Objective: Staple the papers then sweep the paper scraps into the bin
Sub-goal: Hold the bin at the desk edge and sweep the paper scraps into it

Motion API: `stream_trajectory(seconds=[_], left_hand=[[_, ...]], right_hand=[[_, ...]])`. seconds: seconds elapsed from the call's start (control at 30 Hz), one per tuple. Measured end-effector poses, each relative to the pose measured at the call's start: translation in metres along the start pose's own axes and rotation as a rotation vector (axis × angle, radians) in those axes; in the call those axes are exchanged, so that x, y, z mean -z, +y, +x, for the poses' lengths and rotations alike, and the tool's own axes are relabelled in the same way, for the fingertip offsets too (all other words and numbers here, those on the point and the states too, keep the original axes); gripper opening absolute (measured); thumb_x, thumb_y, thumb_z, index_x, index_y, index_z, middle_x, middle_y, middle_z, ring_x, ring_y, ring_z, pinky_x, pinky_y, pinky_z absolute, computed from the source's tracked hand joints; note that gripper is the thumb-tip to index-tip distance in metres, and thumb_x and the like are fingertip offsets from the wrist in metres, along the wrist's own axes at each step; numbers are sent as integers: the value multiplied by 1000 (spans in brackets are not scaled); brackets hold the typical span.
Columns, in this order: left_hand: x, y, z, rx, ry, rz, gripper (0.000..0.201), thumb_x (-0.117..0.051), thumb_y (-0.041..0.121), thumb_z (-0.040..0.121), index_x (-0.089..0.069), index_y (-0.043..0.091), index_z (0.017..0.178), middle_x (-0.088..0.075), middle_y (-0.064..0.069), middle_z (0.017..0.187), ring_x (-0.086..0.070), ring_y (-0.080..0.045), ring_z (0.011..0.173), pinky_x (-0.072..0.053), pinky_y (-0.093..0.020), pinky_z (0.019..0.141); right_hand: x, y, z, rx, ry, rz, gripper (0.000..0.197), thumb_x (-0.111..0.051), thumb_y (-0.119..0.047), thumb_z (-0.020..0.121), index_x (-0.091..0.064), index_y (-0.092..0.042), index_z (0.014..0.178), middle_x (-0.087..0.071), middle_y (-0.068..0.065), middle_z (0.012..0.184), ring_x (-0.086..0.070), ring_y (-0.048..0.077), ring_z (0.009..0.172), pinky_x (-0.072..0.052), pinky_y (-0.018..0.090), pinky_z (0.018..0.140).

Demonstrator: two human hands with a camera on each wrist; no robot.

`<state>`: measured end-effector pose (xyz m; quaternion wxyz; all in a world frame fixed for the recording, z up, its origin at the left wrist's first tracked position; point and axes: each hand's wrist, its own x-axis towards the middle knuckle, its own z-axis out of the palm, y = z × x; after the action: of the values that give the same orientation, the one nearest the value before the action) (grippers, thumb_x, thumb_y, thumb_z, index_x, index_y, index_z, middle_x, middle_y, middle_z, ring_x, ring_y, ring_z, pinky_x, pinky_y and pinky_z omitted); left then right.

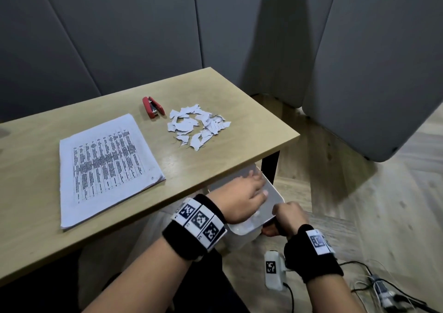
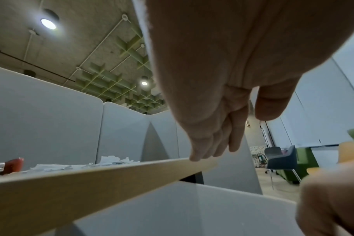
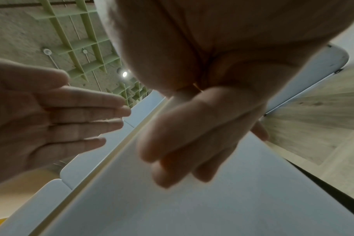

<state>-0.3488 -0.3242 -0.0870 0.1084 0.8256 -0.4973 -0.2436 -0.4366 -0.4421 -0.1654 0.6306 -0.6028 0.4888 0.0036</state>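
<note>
A stack of printed papers lies on the left of the wooden table. Behind it are a red stapler and a pile of torn paper scraps. A white bin hangs just below the table's front right edge, partly under it. My right hand grips the bin's near rim, fingers curled over the wall. My left hand hovers above the bin's mouth, open with straight fingers by the table edge. The scraps and stapler also show in the left wrist view.
Grey partition panels close off the back and right of the table. A black table leg stands just behind the bin. Cables and a power strip lie on the wooden floor at lower right.
</note>
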Motion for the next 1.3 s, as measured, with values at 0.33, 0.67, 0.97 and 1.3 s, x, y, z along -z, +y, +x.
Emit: stream_trajectory(seconds=[0.33, 0.67, 0.97, 1.3], left_hand=[[103, -100, 22, 532, 129, 110, 49, -36, 26, 97, -42, 2, 140, -33, -21, 153, -34, -33, 141, -32, -39, 113], [49, -52, 3, 280, -23, 75, 58, -31, 37, 100, -20, 14, 152, -10, -21, 161, -13, -33, 150, -22, -41, 120], [62, -77, 16, 373, 90, 50, 58, -37, 43, 95, -42, 1, 135, -19, -21, 158, -13, -35, 148, -22, -53, 118], [95, -115, 11, 585, -4, 112, 52, -29, 35, 101, -49, -2, 132, -37, -25, 148, -40, -35, 134, -34, -37, 109]], right_hand=[[3, 2, 5, 10, 12, -31, 17, -35, 10, 85, -51, 13, 80, -60, 26, 43, -61, 33, 33, -55, 34, 39], [3, 6, 7, 10, 4, -34, 17, -35, 8, 87, -49, 9, 77, -60, 26, 44, -63, 35, 39, -55, 33, 39], [3, 9, 10, 14, 10, -42, 17, -37, 7, 85, -51, 7, 76, -61, 27, 45, -64, 37, 42, -54, 33, 42], [3, 0, 4, 11, -12, -39, 16, -36, 8, 84, -51, 14, 81, -61, 27, 43, -63, 36, 42, -54, 32, 38]])
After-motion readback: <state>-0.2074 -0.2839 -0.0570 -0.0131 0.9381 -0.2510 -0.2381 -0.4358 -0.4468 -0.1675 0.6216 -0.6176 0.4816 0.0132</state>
